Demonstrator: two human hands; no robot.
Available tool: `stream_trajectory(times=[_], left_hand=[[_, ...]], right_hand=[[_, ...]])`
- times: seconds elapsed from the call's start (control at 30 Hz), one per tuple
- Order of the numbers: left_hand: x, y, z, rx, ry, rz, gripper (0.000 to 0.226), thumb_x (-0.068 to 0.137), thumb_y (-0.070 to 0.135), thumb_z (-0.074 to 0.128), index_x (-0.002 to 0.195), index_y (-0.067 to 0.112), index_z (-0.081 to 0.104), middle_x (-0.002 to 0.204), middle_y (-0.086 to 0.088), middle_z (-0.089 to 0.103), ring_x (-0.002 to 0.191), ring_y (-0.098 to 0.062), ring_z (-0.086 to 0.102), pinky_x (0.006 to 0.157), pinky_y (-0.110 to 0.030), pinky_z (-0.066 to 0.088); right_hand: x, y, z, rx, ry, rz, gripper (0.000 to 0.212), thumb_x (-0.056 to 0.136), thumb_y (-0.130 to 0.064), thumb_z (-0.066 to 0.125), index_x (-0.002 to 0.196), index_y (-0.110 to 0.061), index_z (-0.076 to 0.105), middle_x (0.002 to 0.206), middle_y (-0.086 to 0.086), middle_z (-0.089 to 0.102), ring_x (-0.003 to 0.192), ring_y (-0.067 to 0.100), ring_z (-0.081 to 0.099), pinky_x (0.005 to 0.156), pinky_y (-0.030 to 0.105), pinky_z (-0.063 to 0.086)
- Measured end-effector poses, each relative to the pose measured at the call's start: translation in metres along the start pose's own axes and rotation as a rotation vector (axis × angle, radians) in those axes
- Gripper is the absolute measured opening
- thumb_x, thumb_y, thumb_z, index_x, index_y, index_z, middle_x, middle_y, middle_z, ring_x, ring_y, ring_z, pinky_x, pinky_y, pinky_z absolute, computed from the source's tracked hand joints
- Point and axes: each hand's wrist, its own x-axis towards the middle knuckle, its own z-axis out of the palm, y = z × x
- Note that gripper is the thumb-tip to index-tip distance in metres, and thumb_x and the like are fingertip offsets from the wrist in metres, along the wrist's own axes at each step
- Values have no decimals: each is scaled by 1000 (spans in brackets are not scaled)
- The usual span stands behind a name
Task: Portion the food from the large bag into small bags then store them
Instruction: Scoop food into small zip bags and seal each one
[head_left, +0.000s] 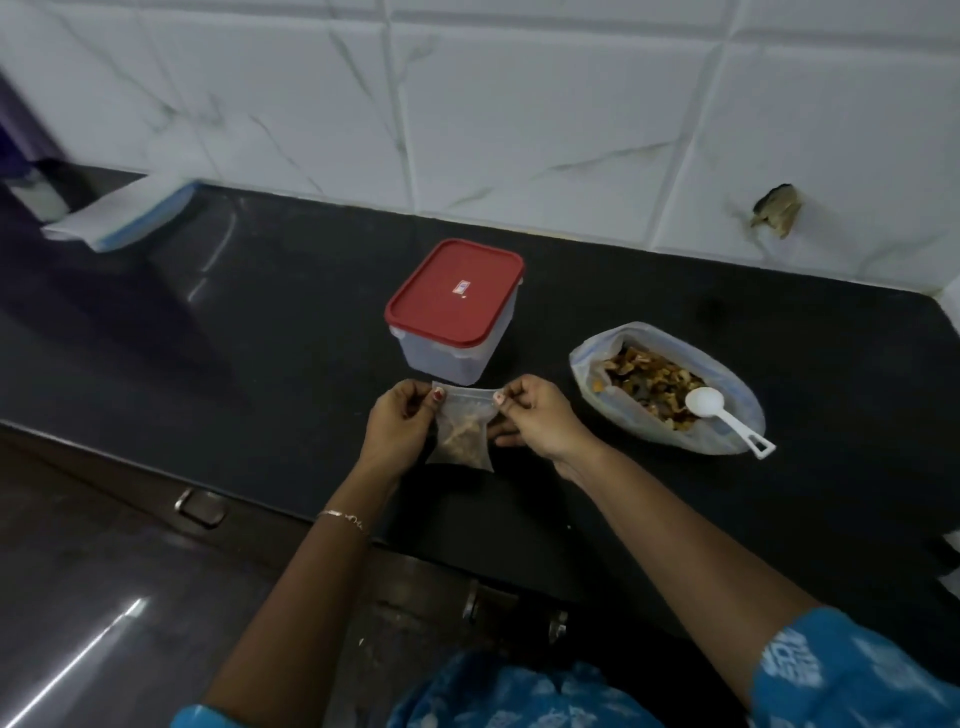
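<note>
- The left hand (397, 428) is closed in a pinch grip on the top left corner of the small zip bag (464, 431).
- One clear container (452, 332), with its red lid fitted, stands on the counter (260, 338) just behind the hands.
- One small zip bag is counted. It is part-filled with snack pieces and held upright over the counter between both hands.
- The right hand (540, 418) is closed in a pinch grip on the top right corner.
- The step in hand is judged to be sealing. Next, the zip strip must be pressed shut along its full length and the container lid removed.
- One large bag (740, 395) lies open to the right, with one white spoon (711, 408) resting on the food.
</note>
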Motion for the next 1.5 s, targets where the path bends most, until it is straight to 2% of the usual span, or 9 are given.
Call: stream_trajectory(times=[0.1, 0.27, 0.43, 0.5, 0.8, 0.93, 1.03, 1.2, 1.5], left_hand=[[8, -5, -8, 93, 5, 27, 8, 96, 20, 58, 93, 17, 65, 87, 2, 66, 84, -14, 63, 69, -21, 48], [12, -4, -8, 139, -51, -3, 24, 98, 18, 52, 119, 13, 61, 112, 1, 64, 109, -15, 61, 86, -23, 50], [-8, 25, 19, 292, 270, 276, 41, 92, 14, 58, 131, 18, 50, 133, -3, 46, 123, -16, 42, 93, -26, 39], [-15, 40, 37, 258, 284, 353, 39, 91, 13, 59, 129, 19, 49, 133, -2, 45, 124, -17, 40, 92, -26, 37], [-44, 76, 171, 136, -226, 632, 29, 90, 12, 61, 118, 12, 54, 118, -3, 56, 109, -17, 53, 92, -37, 49], [-74, 85, 234, 75, -505, 699, 29, 91, 8, 60, 118, 17, 55, 115, 3, 55, 104, -12, 57, 90, -34, 51], [-92, 86, 272, 66, -745, 719, 31, 90, 8, 60, 118, 20, 55, 113, 2, 58, 102, -8, 59, 88, -35, 54], [-108, 83, 311, 150, -975, 663, 34, 89, 9, 63, 121, 18, 57, 117, 0, 57, 106, -8, 58, 93, -34, 53], [-109, 82, 334, 274, -1073, 547, 30, 92, 11, 62, 120, 19, 56, 123, -1, 56, 108, -8, 57, 81, -10, 46]], right_hand=[[15, 2, 12, -19, 16, 30, 5, 99, -13, 51, 98, -9, 54, 97, 16, 68, 71, 16, 69, 60, 24, 57], [19, 11, 9, -58, 88, 50, 12, 99, -10, 51, 105, -6, 61, 97, 12, 70, 73, 18, 71, 60, 22, 56], [-2, 10, -19, -111, 241, -39, 13, 99, -13, 51, 103, -17, 62, 95, 0, 68, 76, 13, 70, 66, 23, 57], [-16, 11, -40, -143, 346, -108, 12, 98, -15, 52, 103, -21, 62, 93, -3, 68, 75, 10, 70, 69, 25, 57], [-100, 54, -160, -280, 932, -215, 15, 93, -20, 58, 105, -21, 68, 97, -6, 69, 88, 11, 66, 77, 36, 56], [-147, 88, -210, -399, 1254, -138, 19, 90, -15, 60, 108, -18, 65, 101, 0, 66, 96, 20, 62, 87, 35, 49], [-182, 116, -243, -480, 1410, 55, 32, 84, -13, 65, 116, -16, 62, 120, 9, 59, 114, 29, 52, 98, 37, 36], [-214, 143, -274, -675, 1287, 273, 50, 78, -28, 71, 125, -19, 57, 131, 8, 52, 121, 33, 45, 96, 45, 37], [-218, 153, -290, -918, 1211, 270, 23, 86, -23, 65, 109, -18, 66, 111, 3, 66, 102, 24, 60, 89, 38, 42]])
